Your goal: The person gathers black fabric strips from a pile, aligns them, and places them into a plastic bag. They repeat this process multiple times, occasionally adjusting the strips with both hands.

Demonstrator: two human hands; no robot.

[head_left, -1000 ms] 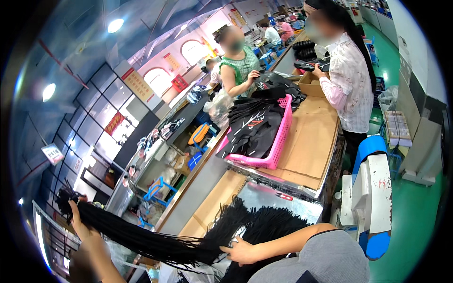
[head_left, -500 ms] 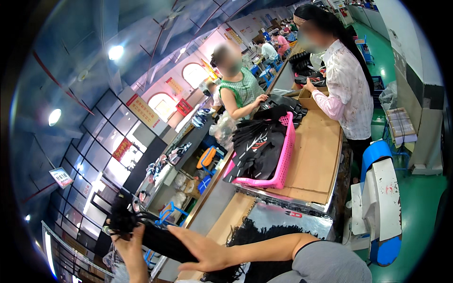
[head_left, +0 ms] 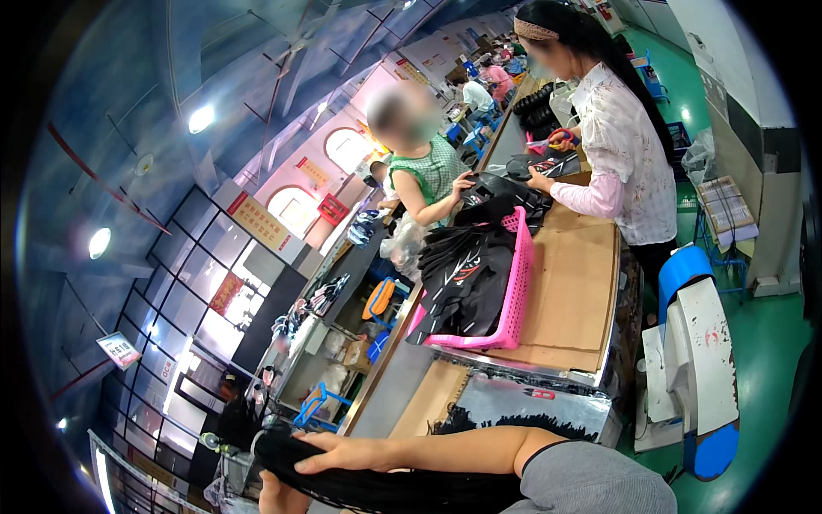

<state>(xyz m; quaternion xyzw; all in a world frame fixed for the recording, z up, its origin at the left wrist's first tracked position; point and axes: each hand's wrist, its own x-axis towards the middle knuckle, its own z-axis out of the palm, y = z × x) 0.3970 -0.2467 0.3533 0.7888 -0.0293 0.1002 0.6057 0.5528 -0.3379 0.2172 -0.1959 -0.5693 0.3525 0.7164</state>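
A long bundle of black cords (head_left: 411,492) stretches across the lower part of the head view. My right hand (head_left: 341,452) is closed over its upper side near the left end, with the thumb and fingers around the strands. Beneath that end my left hand (head_left: 281,495) grips the bundle from below, its fingers partly hidden by the cords and cut off by the lower edge. Behind my right forearm, a heap of black cords with fringed ends (head_left: 522,422) lies on the worktable.
A pink basket (head_left: 516,291) full of black cut pieces stands on cardboard (head_left: 569,295). Across the table are a person in green (head_left: 432,176) and another in a pale blouse (head_left: 629,154), who holds scissors (head_left: 561,137). A white-and-blue machine (head_left: 698,368) stands at the right.
My right hand has gone from open against the bundle to closed around it, moving left. The bundle now lies lower and flatter. The person in the pale blouse now shows scissors.
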